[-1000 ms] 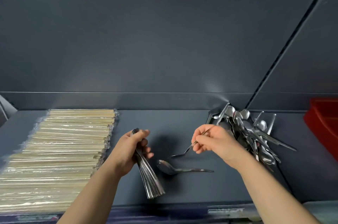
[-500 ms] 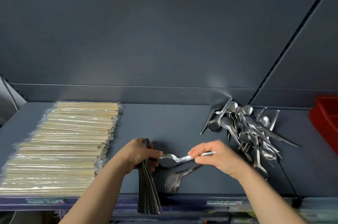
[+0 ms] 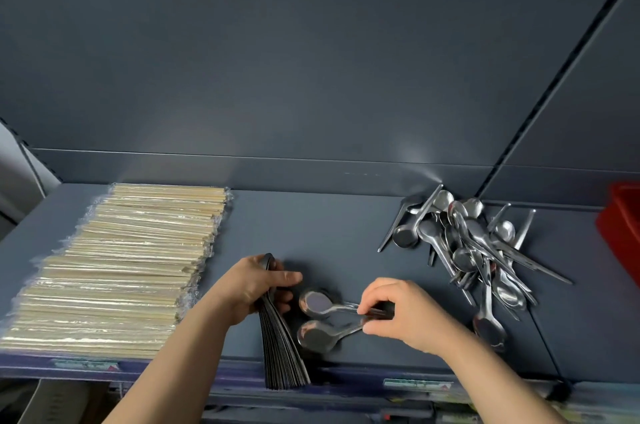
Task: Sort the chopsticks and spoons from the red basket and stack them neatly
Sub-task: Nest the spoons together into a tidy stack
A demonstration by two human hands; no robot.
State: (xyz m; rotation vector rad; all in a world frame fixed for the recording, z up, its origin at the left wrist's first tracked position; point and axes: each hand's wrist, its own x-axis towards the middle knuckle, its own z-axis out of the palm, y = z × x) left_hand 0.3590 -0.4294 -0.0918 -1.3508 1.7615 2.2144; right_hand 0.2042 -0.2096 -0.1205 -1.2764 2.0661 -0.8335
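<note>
My left hand grips a nested stack of steel spoons by the bowls, with the handles fanning down past the shelf's front edge. My right hand pinches the handles of two spoons: the upper one and the lower one, bowls pointing left near the stack. A loose heap of spoons lies at the right of the grey shelf. Wrapped chopsticks lie in a neat layered pile at the left. The red basket shows at the right edge.
A dark grey back panel rises behind the shelf, and a slanted divider runs down to the spoon heap. Price-label strips line the shelf's front lip.
My right hand carried one spoon from the heap to the left, then lowered it beside the spoon lying on the shelf, now gripping both handles. My left hand kept the stack.
</note>
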